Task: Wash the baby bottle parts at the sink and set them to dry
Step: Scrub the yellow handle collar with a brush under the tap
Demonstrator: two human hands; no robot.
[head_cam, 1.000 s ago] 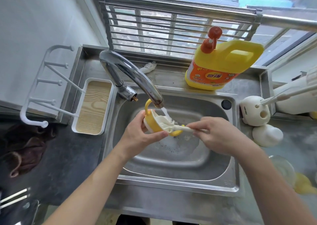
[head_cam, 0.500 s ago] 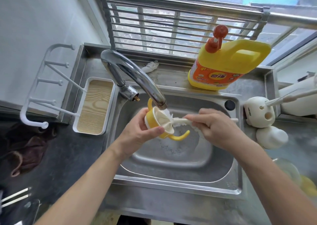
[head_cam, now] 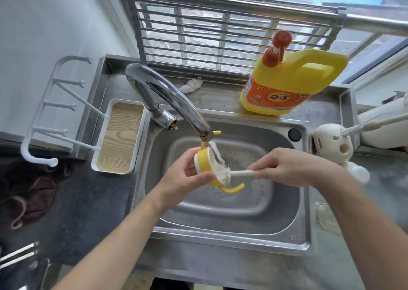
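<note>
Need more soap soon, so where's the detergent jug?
Head view: the detergent jug stands on the back ledge of the sink, right of the faucet, just below the window bars.

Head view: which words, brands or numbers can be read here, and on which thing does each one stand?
Detergent jug, orange label: two large characters, probably "奇强"; the small print is blurred.
White holder right of the sink: one short dark word, too small to read.
Sink, front rim: a stamped mark, unreadable.
</note>
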